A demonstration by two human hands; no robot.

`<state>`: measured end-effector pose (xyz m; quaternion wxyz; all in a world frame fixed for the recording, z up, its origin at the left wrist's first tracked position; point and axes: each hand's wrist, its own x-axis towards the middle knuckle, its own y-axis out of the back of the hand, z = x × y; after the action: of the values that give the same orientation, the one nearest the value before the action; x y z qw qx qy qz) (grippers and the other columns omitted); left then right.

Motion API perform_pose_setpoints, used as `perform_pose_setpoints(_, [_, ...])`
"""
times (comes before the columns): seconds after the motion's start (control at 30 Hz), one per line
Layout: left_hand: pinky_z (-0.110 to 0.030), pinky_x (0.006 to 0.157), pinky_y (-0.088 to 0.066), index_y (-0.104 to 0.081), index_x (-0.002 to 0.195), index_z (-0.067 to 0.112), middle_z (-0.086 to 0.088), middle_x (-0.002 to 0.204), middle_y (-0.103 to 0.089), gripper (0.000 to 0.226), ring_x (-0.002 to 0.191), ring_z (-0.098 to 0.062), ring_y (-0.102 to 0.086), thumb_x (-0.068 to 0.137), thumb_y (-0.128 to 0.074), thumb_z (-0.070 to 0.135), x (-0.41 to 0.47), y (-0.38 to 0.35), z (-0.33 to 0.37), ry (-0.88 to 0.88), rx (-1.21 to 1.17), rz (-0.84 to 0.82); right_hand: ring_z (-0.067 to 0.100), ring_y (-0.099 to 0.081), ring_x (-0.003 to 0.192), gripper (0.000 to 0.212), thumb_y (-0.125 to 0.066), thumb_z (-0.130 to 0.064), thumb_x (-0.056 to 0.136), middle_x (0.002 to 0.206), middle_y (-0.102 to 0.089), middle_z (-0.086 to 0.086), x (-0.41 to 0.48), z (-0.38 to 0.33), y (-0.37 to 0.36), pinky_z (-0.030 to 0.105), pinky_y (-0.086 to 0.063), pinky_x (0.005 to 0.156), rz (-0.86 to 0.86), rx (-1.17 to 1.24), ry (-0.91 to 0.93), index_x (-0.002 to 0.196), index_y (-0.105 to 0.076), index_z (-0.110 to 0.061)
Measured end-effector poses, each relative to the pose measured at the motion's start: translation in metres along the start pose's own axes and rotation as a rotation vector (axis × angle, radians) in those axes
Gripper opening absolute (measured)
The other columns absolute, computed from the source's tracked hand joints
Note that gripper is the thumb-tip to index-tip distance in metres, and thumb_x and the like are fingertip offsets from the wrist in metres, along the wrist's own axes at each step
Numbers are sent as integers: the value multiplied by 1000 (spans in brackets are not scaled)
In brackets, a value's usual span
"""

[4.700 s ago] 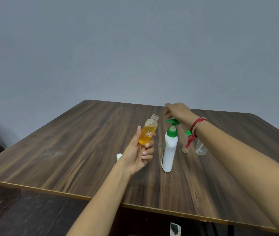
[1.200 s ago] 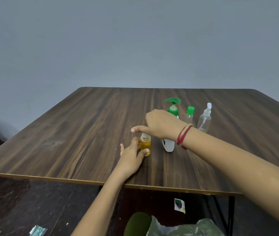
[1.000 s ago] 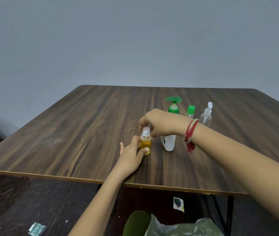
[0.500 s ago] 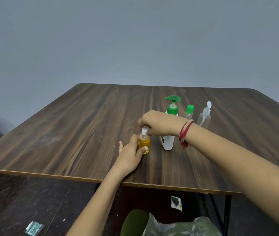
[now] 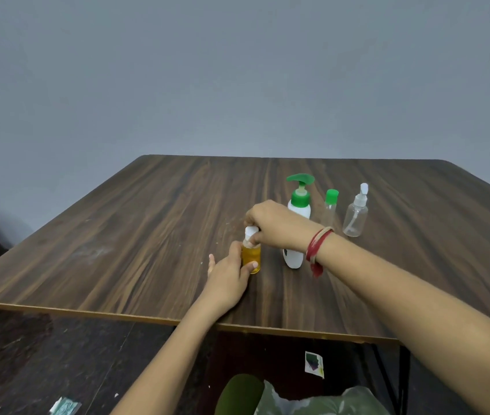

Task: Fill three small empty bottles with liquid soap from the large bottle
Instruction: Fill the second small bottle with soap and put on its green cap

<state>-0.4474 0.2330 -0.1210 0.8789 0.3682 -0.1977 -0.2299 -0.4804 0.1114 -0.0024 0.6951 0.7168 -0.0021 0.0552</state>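
**Both hands on amber-filled small bottle, near table centre**

Left hand (image 5: 227, 274): forearm reaches in over the table's (image 5: 148, 235) near edge; thumb and fingers curl round the body of the small bottle (image 5: 251, 258), which stands upright on the table and holds amber liquid.

Right hand (image 5: 276, 224): comes in from the right, palm down, with its fingertips pinching the white cap (image 5: 250, 232) on the bottle's neck. Red thread band (image 5: 317, 245) at the wrist.

Large bottle (image 5: 300, 206), white with green pump, stands just behind the right hand. Dark mark low on its side, unreadable. To its right stand a green-capped bottle (image 5: 331, 202) and a clear spray bottle (image 5: 355, 218), both upright.
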Motion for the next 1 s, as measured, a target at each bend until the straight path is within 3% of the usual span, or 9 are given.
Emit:
perform_pose_setpoints(0.03, [-56,117,-5,-35,108,20,8,83,-57,13,91,-13,-54,100,-41,29,1,1,-1,11,5,-2,27,-57,85,18,-60,-19,86,89,-59,10,-4,-1,-5,26,-40,57,40,18,-19,72,-50,-12])
perform_pose_setpoints(0.17, [-62,112,-8,-39,111,15,-6,122,-58,20,123,-28,-49,99,-44,30,15,13,-12,125,99,63,23,-62,98,28,-60,-28,86,103,-67,6,-38,-2,-23,37,-50,83,309,244,3,109,-61,-14])
perform_pose_setpoints(0.3, [-63,110,-9,-41,114,14,-9,129,-55,26,131,-30,-42,97,-48,33,37,26,-35,176,99,100,8,-62,74,9,-64,-22,85,80,-69,-3,-83,17,-18,24,-52,71,576,493,-37,87,-69,-15])
perform_pose_setpoints(0.47, [-60,112,-2,-39,121,13,-4,129,-57,30,127,-31,-46,99,-44,34,63,31,-39,204,17,49,-6,-53,59,7,-66,-7,82,66,-62,-12,-103,75,-24,0,-40,60,738,766,-414,78,-71,-9])
perform_pose_setpoints(0.53, [-60,112,-2,-40,121,15,-3,130,-55,31,127,-31,-46,99,-45,35,73,33,-39,222,3,40,-6,-54,60,8,-65,-8,82,68,-62,-11,-98,98,-35,2,-44,65,734,739,-551,83,-72,-12])
perform_pose_setpoints(0.63, [-59,113,-5,-43,121,17,-3,134,-54,30,126,-29,-47,98,-47,35,81,36,-40,227,-35,74,4,-59,71,19,-66,-9,82,87,-70,2,-86,116,-49,18,-51,84,660,748,-653,100,-71,-6])
perform_pose_setpoints(0.77, [-54,116,-6,-45,121,17,1,129,-57,34,124,-25,-50,94,-57,32,79,35,-43,241,-137,119,19,-67,95,35,-71,-12,80,106,-71,12,-69,118,-60,17,-44,85,614,764,-692,113,-66,-1])
perform_pose_setpoints(0.9, [-43,108,-33,-39,133,16,-4,136,-52,62,126,-23,-49,84,-71,35,69,41,-47,269,-296,84,26,-65,87,35,-74,-24,76,90,-71,14,-54,119,-70,34,-51,81,622,718,-756,98,-67,2])
perform_pose_setpoints(1.0, [-40,100,-42,-31,143,15,-7,141,-47,76,125,-24,-47,82,-73,34,55,44,-45,289,-328,166,24,-55,71,36,-73,-33,75,69,-57,7,-46,119,-71,28,-39,61,612,666,-791,76,-59,1])
